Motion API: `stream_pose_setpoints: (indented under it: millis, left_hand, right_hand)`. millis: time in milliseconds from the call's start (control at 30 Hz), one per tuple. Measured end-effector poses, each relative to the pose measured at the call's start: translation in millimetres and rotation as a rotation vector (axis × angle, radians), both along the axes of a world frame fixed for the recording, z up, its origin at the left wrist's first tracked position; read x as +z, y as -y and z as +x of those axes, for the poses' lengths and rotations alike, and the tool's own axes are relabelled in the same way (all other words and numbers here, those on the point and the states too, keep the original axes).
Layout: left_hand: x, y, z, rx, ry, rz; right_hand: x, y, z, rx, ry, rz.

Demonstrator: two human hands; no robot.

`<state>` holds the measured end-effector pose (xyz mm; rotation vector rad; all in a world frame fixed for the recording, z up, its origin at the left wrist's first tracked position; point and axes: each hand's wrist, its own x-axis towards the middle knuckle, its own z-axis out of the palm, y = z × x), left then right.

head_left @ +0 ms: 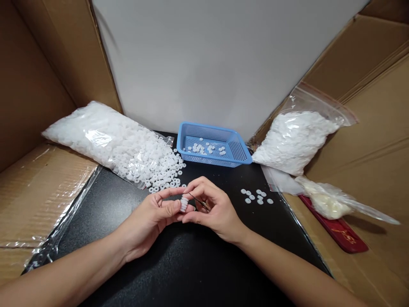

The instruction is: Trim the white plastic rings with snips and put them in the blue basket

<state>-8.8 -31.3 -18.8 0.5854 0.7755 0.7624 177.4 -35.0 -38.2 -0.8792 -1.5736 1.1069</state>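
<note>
My left hand (150,219) pinches a short stack of white plastic rings (184,203) between thumb and fingers, above the black table (179,264). My right hand (214,209) meets it from the right, fingers closed on a thin dark metal tool (198,201) that points at the stack. Loose white rings (166,172) spill from an open clear bag (105,138) just behind my left hand. A few small white discs (257,197) lie on the table to the right of my right hand.
A blue mesh basket (238,149) with several white pieces stands at the back centre. A second bag of white parts (295,138) and a smaller bag (329,202) lie right, over a red flat object (347,236). Cardboard walls (38,85) flank both sides.
</note>
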Motion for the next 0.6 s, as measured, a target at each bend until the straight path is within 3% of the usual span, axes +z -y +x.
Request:
stream_pose_setpoints:
  millis: [600]
  left_hand:
    - [2.9, 1.2, -3.4, -0.058, -0.059, 0.097]
  right_hand:
    - [-0.9, 10.9, 2.2, -0.019, 0.017, 0.095]
